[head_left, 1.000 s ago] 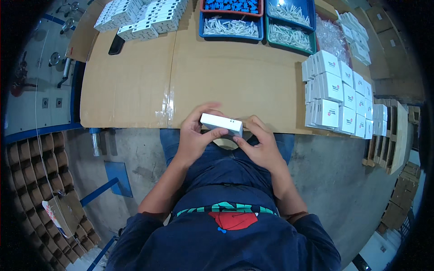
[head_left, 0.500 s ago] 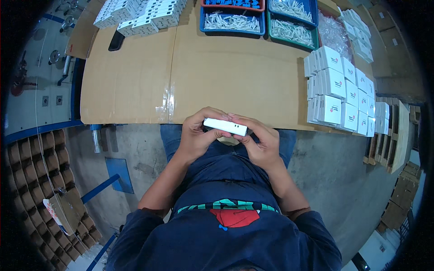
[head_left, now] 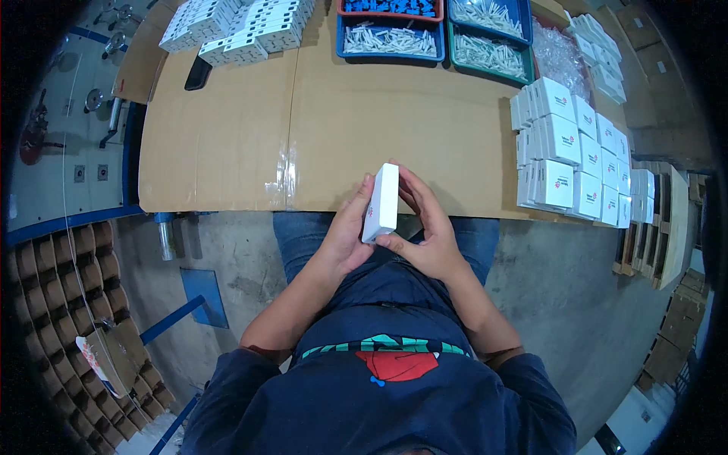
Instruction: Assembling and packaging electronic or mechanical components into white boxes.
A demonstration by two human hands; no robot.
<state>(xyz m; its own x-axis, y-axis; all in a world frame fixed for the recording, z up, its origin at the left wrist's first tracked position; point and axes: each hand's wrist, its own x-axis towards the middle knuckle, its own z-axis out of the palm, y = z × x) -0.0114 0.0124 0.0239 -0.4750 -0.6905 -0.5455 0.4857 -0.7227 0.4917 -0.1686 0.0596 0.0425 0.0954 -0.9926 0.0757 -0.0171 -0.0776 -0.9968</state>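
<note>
A slim white box (head_left: 386,197) with a small red print on its left face stands on edge between my hands, just off the table's front edge and above my lap. Against its left face lie the fingers of my left hand (head_left: 345,235), closed along that side. My right hand (head_left: 434,241) grips it from the right, thumb at the near end and fingertips at the far top corner. The box's right face is mostly hidden by the right hand.
A cardboard-covered table (head_left: 379,136) lies ahead. Similar white boxes (head_left: 563,140) are stacked at right, and white blocks with dark slots (head_left: 258,34) at far left, beside a black phone (head_left: 198,74). Bins of small white parts (head_left: 390,42) and blue parts (head_left: 390,7) line the back.
The white box has turned from lying crosswise to pointing away from me, showing its printed face. My left hand has dropped to its side; the right still grips it.
</note>
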